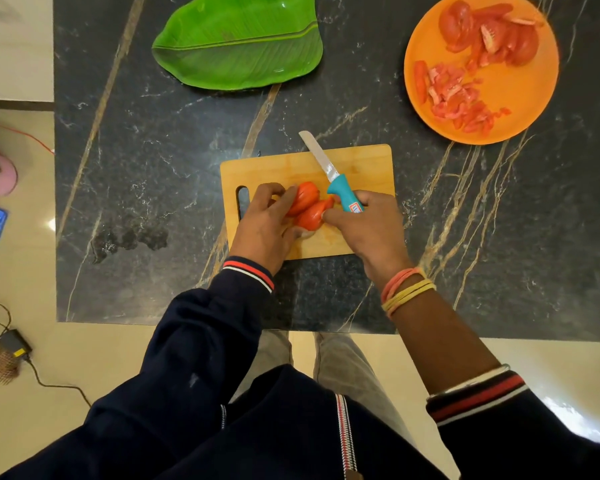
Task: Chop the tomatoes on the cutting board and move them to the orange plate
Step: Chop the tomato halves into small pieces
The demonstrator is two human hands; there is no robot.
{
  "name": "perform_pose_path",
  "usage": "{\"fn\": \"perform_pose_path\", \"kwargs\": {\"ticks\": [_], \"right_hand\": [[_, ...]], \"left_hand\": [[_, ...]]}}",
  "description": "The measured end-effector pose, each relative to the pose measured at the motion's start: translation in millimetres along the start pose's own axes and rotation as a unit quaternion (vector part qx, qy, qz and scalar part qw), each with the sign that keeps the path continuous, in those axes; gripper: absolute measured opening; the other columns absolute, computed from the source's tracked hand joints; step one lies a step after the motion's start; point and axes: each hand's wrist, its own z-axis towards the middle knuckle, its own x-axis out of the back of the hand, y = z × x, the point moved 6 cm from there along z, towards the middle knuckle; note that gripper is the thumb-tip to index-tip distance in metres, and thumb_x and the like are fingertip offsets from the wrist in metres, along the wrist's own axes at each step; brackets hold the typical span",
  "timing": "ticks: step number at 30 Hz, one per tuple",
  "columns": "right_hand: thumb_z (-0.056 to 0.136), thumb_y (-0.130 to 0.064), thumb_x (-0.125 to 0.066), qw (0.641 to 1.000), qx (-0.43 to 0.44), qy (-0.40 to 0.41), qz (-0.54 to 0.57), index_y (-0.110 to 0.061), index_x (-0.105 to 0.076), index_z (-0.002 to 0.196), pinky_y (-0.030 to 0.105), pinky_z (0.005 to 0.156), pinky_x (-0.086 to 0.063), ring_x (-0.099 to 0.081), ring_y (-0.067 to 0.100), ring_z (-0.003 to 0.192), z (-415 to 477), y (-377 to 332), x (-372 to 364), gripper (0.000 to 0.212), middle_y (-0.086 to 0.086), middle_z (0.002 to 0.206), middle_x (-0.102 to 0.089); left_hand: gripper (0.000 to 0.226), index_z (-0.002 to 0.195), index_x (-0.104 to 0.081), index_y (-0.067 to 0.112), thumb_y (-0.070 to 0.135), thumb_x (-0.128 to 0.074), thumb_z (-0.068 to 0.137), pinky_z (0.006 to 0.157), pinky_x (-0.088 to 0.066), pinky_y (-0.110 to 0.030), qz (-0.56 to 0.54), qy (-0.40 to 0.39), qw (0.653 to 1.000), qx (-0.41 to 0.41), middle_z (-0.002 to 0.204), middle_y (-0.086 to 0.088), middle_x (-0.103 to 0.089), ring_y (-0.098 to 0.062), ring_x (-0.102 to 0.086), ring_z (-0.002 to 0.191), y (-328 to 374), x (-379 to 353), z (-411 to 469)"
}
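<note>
A wooden cutting board (361, 168) lies on the dark marble table. On it sit cut tomato pieces (307, 204), red skin up. My left hand (262, 225) holds the left piece with curled fingers. My right hand (368, 226) grips the teal handle of a knife (329, 174), blade pointing up and away over the board, and its fingertips touch the right tomato piece. The orange plate (520, 95) at the far right holds several tomato slices and chopped bits.
A green leaf-shaped plate (239, 43) lies at the far middle of the table (136, 168). The table's near edge runs just behind my wrists. On the floor at left lie a cable, a charger, a blue packet and a pink object.
</note>
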Motion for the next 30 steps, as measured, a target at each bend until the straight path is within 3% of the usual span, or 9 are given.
{"fn": "perform_pose_path", "kwargs": {"ticks": [2,8,12,14,19,24,30], "right_hand": [[0.066,-0.030,-0.082,0.999,-0.013,0.006,0.029,-0.014,-0.070,0.076,0.028,0.050,-0.037,-0.040,0.007,0.052,-1,2,-3,0.022,-0.007,0.060,-0.051],[0.063,-0.033,-0.084,0.996,-0.050,0.026,0.073,-0.016,-0.071,0.082,0.022,0.048,-0.041,-0.051,0.006,0.054,-10,5,-13,0.029,0.004,0.076,-0.069],[0.069,-0.034,-0.083,0.996,-0.008,0.061,0.056,-0.019,-0.070,0.079,0.025,0.048,-0.040,-0.046,0.006,0.052,-13,2,-8,0.023,-0.003,0.066,-0.061],[0.072,-0.032,-0.081,0.995,0.024,0.072,0.062,-0.019,-0.071,0.080,0.030,0.053,-0.045,-0.049,0.007,0.056,-14,2,-3,0.019,-0.002,0.067,-0.063],[0.074,-0.034,-0.080,0.994,0.097,0.036,-0.042,-0.016,-0.073,0.093,0.024,0.056,-0.034,-0.045,0.006,0.058,-12,2,-9,0.027,-0.007,0.072,-0.057],[0.076,-0.032,-0.082,0.985,0.145,0.057,-0.067,-0.017,-0.072,0.108,0.028,0.079,-0.051,-0.061,0.009,0.089,-14,-1,-9,0.037,-0.006,0.105,-0.068],[0.073,-0.037,-0.085,0.978,0.161,0.007,-0.135,-0.017,-0.070,0.104,0.027,0.074,-0.045,-0.056,0.011,0.085,-6,-3,-8,0.039,-0.006,0.101,-0.063]], "left_hand": [[0.058,0.131,-0.056,0.010,0.010,-0.077,0.076,0.089,-0.040,-0.019,-0.008,-0.012,1.000,-0.020,0.125,-0.013,-0.051,-0.023,-0.055,0.103,-2,3,7],[0.063,0.128,-0.059,0.014,0.009,-0.082,0.070,0.093,-0.046,-0.027,-0.019,-0.056,0.996,-0.063,0.121,-0.010,-0.054,-0.024,-0.054,0.104,-14,10,29],[0.072,0.127,-0.059,0.012,0.035,-0.086,0.065,0.079,-0.053,-0.024,-0.060,-0.006,0.998,0.032,0.109,-0.006,-0.058,-0.013,-0.056,0.080,-22,16,19],[0.061,0.115,-0.066,0.009,0.038,-0.085,0.064,0.075,-0.057,-0.033,-0.051,0.014,0.997,0.057,0.099,-0.007,-0.063,-0.016,-0.059,0.074,-19,13,6],[0.035,0.106,-0.070,0.007,0.017,-0.081,0.074,0.069,-0.057,-0.039,-0.068,0.061,0.996,0.006,0.095,-0.010,-0.062,-0.021,-0.060,0.077,-8,4,-6],[0.016,0.099,-0.072,0.009,0.017,-0.067,0.085,0.062,-0.055,-0.040,0.000,0.076,0.990,-0.118,0.099,-0.013,-0.063,-0.028,-0.060,0.082,4,5,-5],[0.028,0.097,-0.074,0.010,0.026,-0.052,0.091,0.064,-0.055,-0.042,0.022,0.029,0.983,-0.181,0.101,-0.014,-0.064,-0.029,-0.060,0.083,-3,7,0]]}}
